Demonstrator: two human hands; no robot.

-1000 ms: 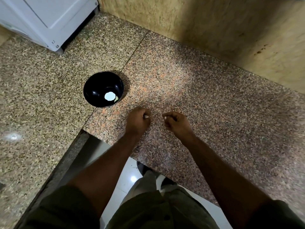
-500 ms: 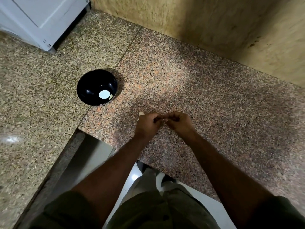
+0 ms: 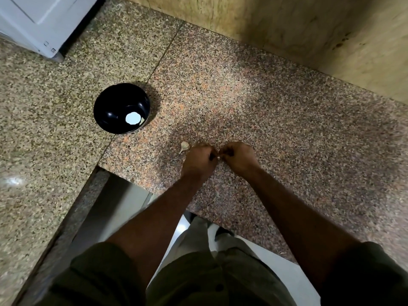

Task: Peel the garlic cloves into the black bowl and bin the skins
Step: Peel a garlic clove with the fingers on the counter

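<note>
One clove (image 3: 141,121) in black bowl (image 3: 106,111).

Fingertips of left hand (image 3: 199,156) and right hand (image 3: 239,156) were curled under, hidden behind knuckles; only a tiny white speck (image 3: 218,158) showed between them, too small to identify. Garlic piece (image 3: 185,146) just beyond left hand, partly covered by it. Pale bit (image 3: 142,121) inside black bowl (image 3: 106,107), beside white glare: unclear. White appliance (image 3: 44,21) far-left of bowl was cut by the frame edge.
</note>
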